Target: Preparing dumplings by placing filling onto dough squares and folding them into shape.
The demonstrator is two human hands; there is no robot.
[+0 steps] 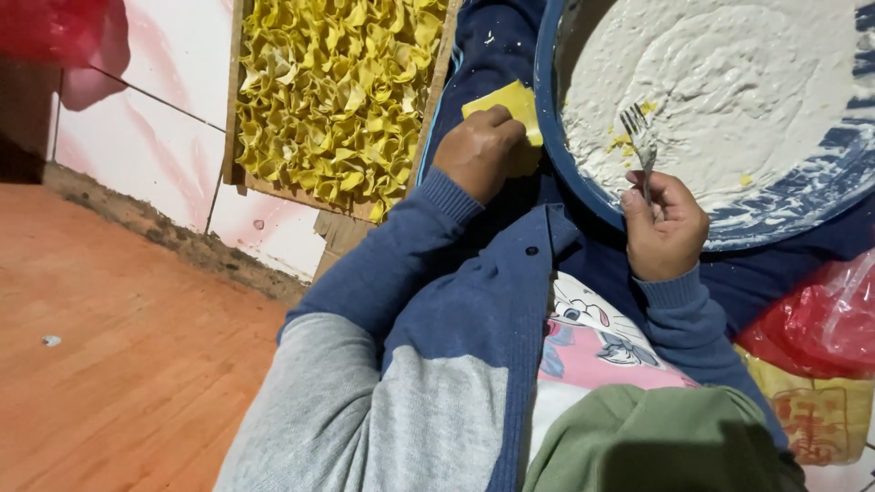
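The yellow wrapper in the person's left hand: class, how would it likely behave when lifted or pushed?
The yellow wrapper looks thin and flat where the left hand holds it, so probably floppy and light. The folded pieces in the wooden tray keep crumpled shapes, suggesting it creases easily and may tear if pushed hard. It seems unlikely to roll.

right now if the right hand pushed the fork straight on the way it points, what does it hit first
Probably the white filling in the blue basin. The right hand holds the fork with its tines already at or in that paste, beside a few yellow bits; depth is hard to judge.
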